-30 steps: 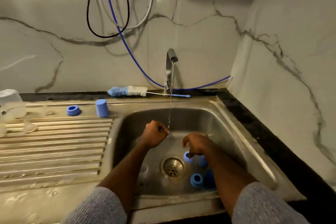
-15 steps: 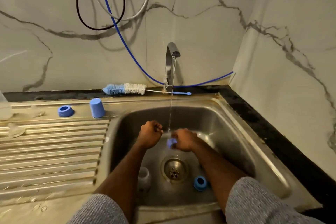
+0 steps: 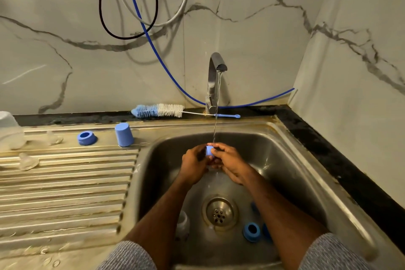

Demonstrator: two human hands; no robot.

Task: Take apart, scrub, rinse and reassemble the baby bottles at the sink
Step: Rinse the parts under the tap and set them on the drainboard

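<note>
Lower centre: blue collar [image 3: 252, 232] on sink [image 3: 306, 173] floor, right of drain [image 3: 219, 213]; clear bottle [image 3: 183, 223] left of it. Centre: left hand [image 3: 194, 165] and right hand [image 3: 230, 163] both pinch a small blue cap [image 3: 209, 151] between them, directly under the tap [image 3: 215, 68] stream; cap's axis unclear. Upper left: bottle brush [image 3: 160, 110] lying crosswise, nearer the left hand.

both hands [image 3: 195, 163] [image 3: 230, 161] meet, fingers curled, forearms angled inward.

Home kitchen: steel sink [image 3: 291, 160], marble walls [image 3: 252, 35].
</note>
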